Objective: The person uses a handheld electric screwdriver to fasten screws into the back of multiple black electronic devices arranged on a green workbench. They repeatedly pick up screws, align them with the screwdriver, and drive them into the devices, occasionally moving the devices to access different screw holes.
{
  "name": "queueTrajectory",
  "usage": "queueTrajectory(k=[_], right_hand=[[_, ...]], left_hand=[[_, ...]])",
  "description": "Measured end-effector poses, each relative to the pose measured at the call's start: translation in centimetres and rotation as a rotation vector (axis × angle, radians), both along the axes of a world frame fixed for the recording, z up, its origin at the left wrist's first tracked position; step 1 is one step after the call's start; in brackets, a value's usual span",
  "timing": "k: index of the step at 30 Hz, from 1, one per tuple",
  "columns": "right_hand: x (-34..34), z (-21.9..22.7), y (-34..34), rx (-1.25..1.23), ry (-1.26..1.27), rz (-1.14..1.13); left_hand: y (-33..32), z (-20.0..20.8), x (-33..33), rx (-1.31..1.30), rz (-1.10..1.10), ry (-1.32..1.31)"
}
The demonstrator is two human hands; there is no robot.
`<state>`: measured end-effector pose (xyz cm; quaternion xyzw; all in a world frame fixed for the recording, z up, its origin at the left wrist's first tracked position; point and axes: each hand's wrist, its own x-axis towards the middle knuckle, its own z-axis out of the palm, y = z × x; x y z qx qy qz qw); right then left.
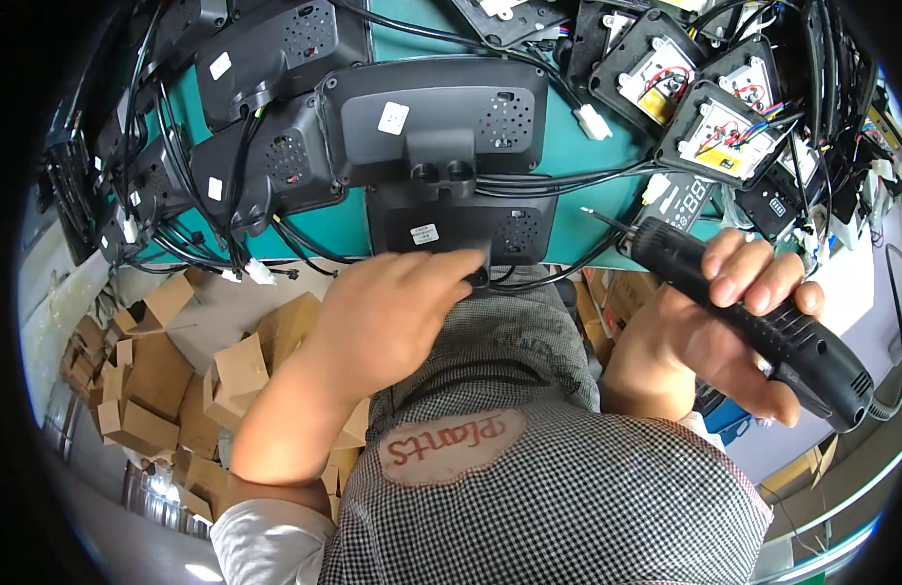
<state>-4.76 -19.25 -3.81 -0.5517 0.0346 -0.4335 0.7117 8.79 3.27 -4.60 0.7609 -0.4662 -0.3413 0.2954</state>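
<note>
My right hand (704, 336) is wrapped round a black electric screwdriver (753, 327), its thin bit pointing left over the bench edge. At the near edge of the bench, my left hand (397, 312) is closed over the lower edge of a black plastic housing (465, 232); its fingertips are by the short neck of that housing and partly hidden. This housing bears a white label and a patch of small holes. Directly behind it lies a larger, similar housing (436, 112) with a two-holed neck, and black cables run off to the right.
More black housings (275, 156) with cables crowd the left of the green bench mat (573, 146). Open black units (724, 132) with coloured wires pile up at the right, near a display panel (680, 198) and a white connector (594, 122). Cardboard boxes (149, 380) stand below left.
</note>
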Motion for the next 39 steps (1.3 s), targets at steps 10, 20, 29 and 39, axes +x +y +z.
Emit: queueTrajectory(k=[10, 20, 29, 39], right_hand=[[-0.6, 0.9, -0.4, -0.009, 0.023, 0.023], [2.1, -1.3, 2.5, -0.084, 0.041, -0.06], [3.2, -2.2, 3.7, -0.16, 0.017, -0.092], [4.2, -3.4, 4.1, -0.447, -0.011, 0.077]], left_hand=[[-3.9, -2.3, -0.1, 0.046, -0.06, -0.235], [-4.1, -2.6, -0.5, 0.04, 0.006, -0.238], [-4.0, -2.1, -0.2, 0.081, -0.011, -0.19], [-3.9, -1.9, 0.0, 0.1, -0.02, -0.176]])
